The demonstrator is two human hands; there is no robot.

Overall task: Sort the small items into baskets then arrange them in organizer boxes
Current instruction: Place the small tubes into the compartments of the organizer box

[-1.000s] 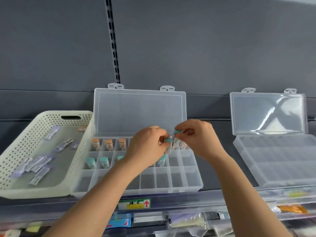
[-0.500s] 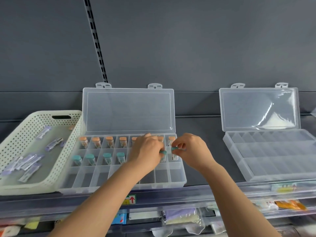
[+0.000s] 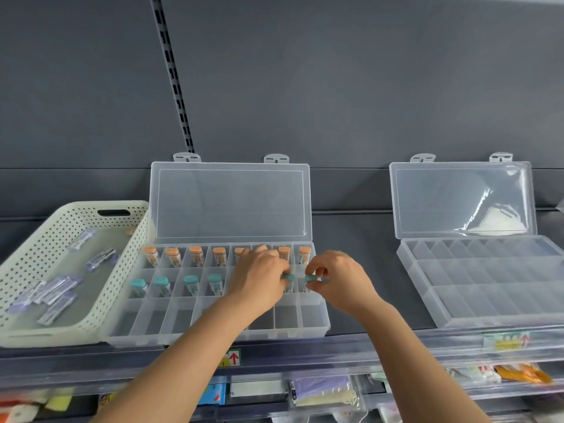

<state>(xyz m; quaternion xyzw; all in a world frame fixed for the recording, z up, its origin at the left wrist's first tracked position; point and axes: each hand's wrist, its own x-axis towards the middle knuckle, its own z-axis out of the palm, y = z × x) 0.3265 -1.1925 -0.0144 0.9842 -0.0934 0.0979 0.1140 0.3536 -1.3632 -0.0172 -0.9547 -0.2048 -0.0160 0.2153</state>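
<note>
— Step in hand?

— Arranging, by the look of it: filling the middle row of the clear plastic organizer box with the propped-open lid (image 3: pixel 314 326), up on the shelf.

— And the hands?

— Both curled, both pinching. In the left hand (image 3: pixel 259 279), a small clear vial with a teal cap (image 3: pixel 288 277), held by the fingertips at the second cell from the right. In the right hand (image 3: pixel 338 279), a second teal-capped vial (image 3: pixel 311 279), at the last cell. Hard to tell whether seated or only hovering.

— Around them?

— Orange-capped vials (image 3: pixel 195 254) along the back row; four more teal-capped vials (image 3: pixel 190 283) upright at the left of the middle row. Flat clear-and-purple packets (image 3: pixel 55 290) lying in the cream perforated basket (image 3: pixel 61 215), touching the box's left side. Another open clear organizer box (image 3: pixel 442 322) well apart, to the right.

— Next move?

— Probably lowering both vials straight down between the dividers, caps up, then easing the fingers off without tipping the neighbours. After that, likely on to the packets.
</note>
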